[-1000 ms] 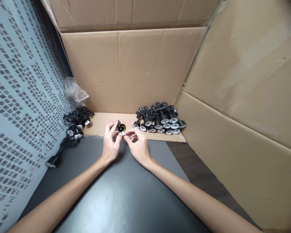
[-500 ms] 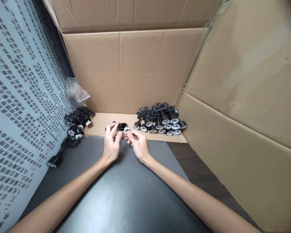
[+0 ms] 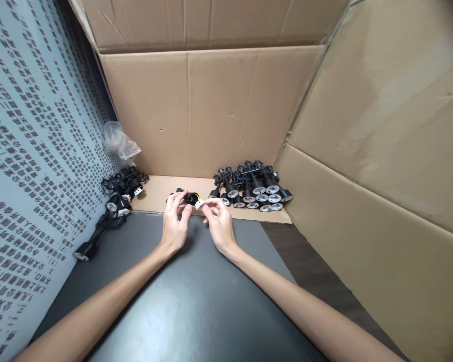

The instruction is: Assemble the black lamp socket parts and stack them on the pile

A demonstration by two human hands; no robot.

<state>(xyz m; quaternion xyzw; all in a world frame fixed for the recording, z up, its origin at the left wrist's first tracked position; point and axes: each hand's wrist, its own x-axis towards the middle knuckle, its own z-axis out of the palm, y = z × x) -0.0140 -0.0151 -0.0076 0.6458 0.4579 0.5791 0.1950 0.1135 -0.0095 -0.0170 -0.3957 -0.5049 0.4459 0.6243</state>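
Note:
Near the board's far edge, my left hand (image 3: pixel 175 223) is closed around a black cylindrical housing (image 3: pixel 191 198) that lies on its side, its open end facing right. A black and a yellow wire loop out of that opening to a small white insert (image 3: pixel 199 203). My right hand (image 3: pixel 221 225) pinches the white insert between thumb and fingers, just right of the housing and apart from it. The insert is tilted, and the fingertips cover part of it. The rest of the black part behind my left fingers is mostly hidden.
Several black parts with white round ends (image 3: pixel 262 190) are stacked at the right on a cardboard strip (image 3: pixel 156 188). More black parts (image 3: pixel 123 183) with loose wires and a clear plastic bag (image 3: pixel 120 141) are at the left. Cardboard walls (image 3: pixel 226 110) and a printed sheet (image 3: pixel 33 151) surround the grey board (image 3: pixel 181 301).
My right hand has drawn the white insert slightly right and turned it, so its face is seen differently and more yellow wire shows. My left hand stays nearly in place.

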